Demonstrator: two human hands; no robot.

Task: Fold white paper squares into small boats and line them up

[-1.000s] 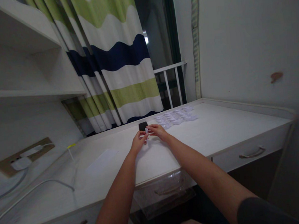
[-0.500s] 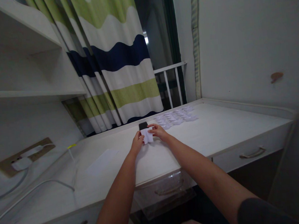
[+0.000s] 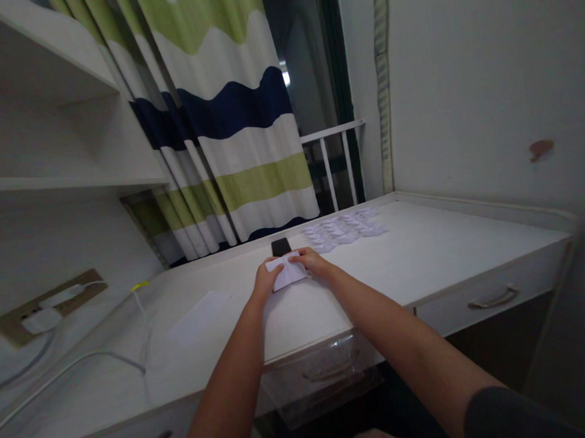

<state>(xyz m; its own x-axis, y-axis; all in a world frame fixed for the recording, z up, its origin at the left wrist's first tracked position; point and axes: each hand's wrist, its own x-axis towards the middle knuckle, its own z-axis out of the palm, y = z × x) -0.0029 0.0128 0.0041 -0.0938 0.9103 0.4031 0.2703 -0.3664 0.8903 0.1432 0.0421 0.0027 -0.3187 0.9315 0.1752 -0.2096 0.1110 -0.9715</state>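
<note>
A small creased piece of white paper (image 3: 289, 276) is held just above the desk between both hands. My left hand (image 3: 265, 278) grips its left side, thumb on the near face. On the right side, my right hand (image 3: 311, 260) pinches the upper edge with its thumb on the face; the other fingers are behind the sheet. Right behind the paper lies a black phone (image 3: 280, 246). Several folded white paper pieces (image 3: 341, 230) sit in rows at the back of the desk, and a flat white sheet (image 3: 200, 315) rests to the left.
The white desk (image 3: 439, 249) has a raised rim along the wall. At the left, a white cable (image 3: 106, 354) crosses the desktop near a wall socket with plugs (image 3: 46, 313). A striped curtain (image 3: 247, 149) hangs behind. Drawer handles (image 3: 493, 299) stick out in front.
The paper has been opened out wider and tilted, and now shows a broad face with a crease. My left hand has shifted slightly left, and both thumbs now lie on the paper's face.
</note>
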